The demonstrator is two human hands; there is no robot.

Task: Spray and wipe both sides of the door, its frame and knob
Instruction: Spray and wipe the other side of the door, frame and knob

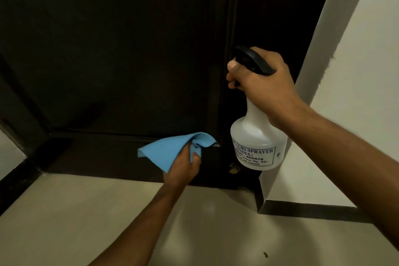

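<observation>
Head camera looks down on us working low on the dark door [112, 49]. Our left hand [183, 170] is clamped on a bunched blue cloth [168, 149], pressed against the door's bottom rail near its right-hand corner, just above the floor [108, 211]. Our right hand [263, 80] is wrapped tight round the neck of a white spray bottle [257, 142], forefinger curled over the black trigger head [250, 58], nozzle aimed at the seam where door meets frame [269, 17].

We judge we are on the wiping of the lower door, with the frame side to come. Next calls for a short squirt at that seam, then a sweep of the cloth along the rail and up the frame edge.

Left forearm reaches forward and down, wrist bent toward the door; right forearm comes in from the right edge, wrist cocked, bottle hanging upright. No knob shows; a small brass fitting [233, 169] sits by the bottom corner.
</observation>
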